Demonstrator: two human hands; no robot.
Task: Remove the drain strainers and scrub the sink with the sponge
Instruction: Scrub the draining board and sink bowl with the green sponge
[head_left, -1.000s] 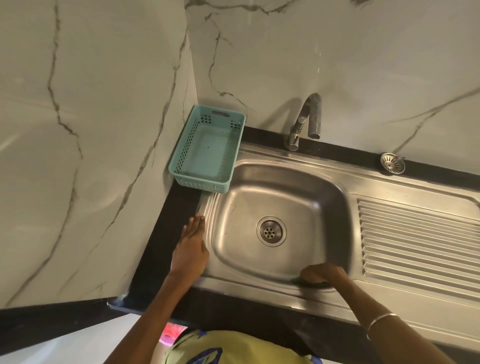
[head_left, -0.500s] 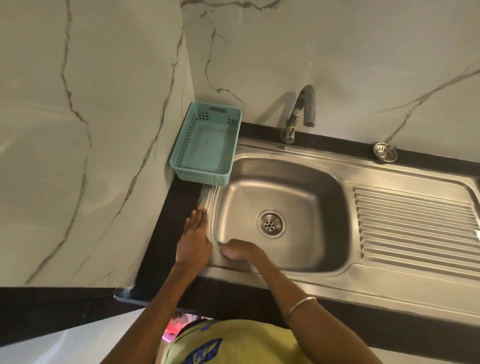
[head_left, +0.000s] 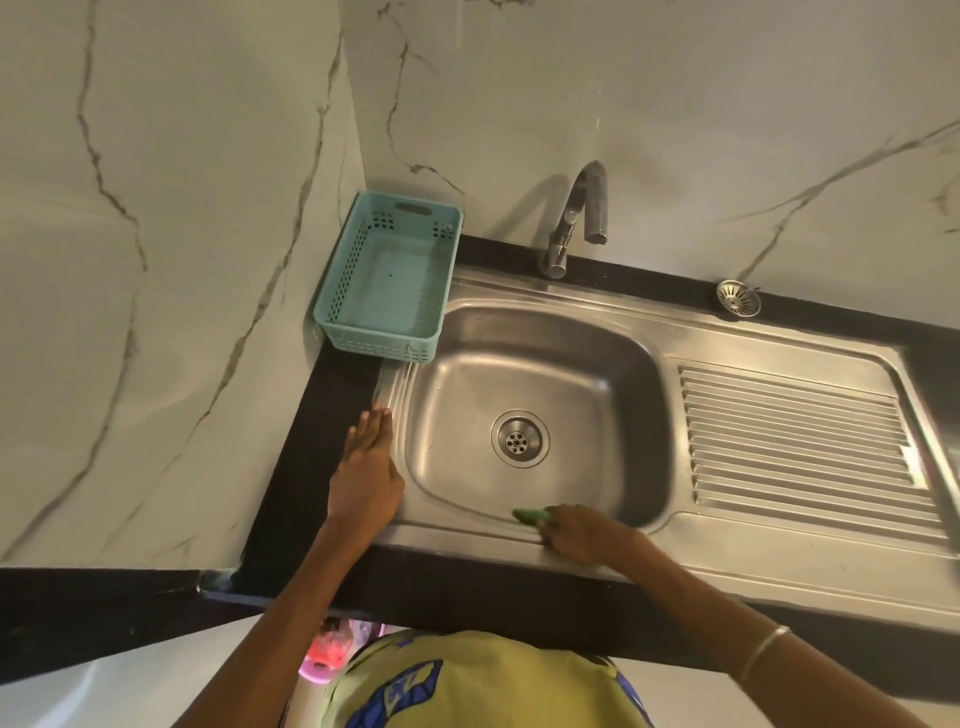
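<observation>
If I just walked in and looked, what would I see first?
Probably the shiny steel sink in the middle, where the right hand rubs a green sponge on its near edge. The left hand rests flat on the sink's left rim. A bright teal basket sits in the corner behind it.

Black countertop (head_left: 332, 415) with inset steel sink (head_left: 810, 566), teal basket (head_left: 387, 291), drain strainer (head_left: 738, 298).

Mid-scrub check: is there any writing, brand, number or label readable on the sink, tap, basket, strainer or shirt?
No readable text anywhere.
Shirt: a blue print on yellow, cut off and blurred; no letters can be made out.
Sink, tap, basket, strainer on the counter, sponge: no marking visible.
</observation>
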